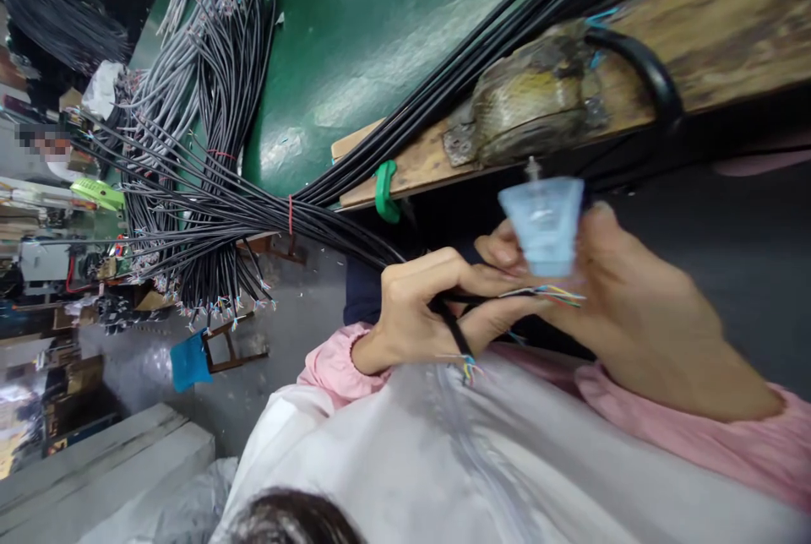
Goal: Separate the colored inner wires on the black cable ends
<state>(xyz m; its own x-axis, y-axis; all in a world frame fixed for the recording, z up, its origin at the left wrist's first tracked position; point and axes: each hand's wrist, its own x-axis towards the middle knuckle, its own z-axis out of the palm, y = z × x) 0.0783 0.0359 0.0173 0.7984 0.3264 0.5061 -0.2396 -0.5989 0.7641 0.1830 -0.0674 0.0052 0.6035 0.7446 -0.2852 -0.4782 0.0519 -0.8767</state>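
My left hand (pixel 421 299) is closed around black cables (pixel 453 324), whose stripped ends show thin coloured wires (pixel 557 295). One cable end points down past the thumb, while another reaches toward my right hand (pixel 646 299). That hand is curled close to the wire tips, slightly blurred, and what its fingers hold is partly hidden. A light-blue, cup-shaped plastic piece (pixel 546 227) stands in front of the right fingers, below a metal tip (pixel 533 168). Whether the right hand touches this piece I cannot tell.
A tape-wrapped motor-like unit (pixel 532 100) sits on the wooden board (pixel 715 29), with a green clamp (pixel 386 192) at its edge. Bundled black cables (pixel 253 210) spread across the green table (pixel 348 37). A blue-seated stool (pixel 190 361) stands on the floor to the left.
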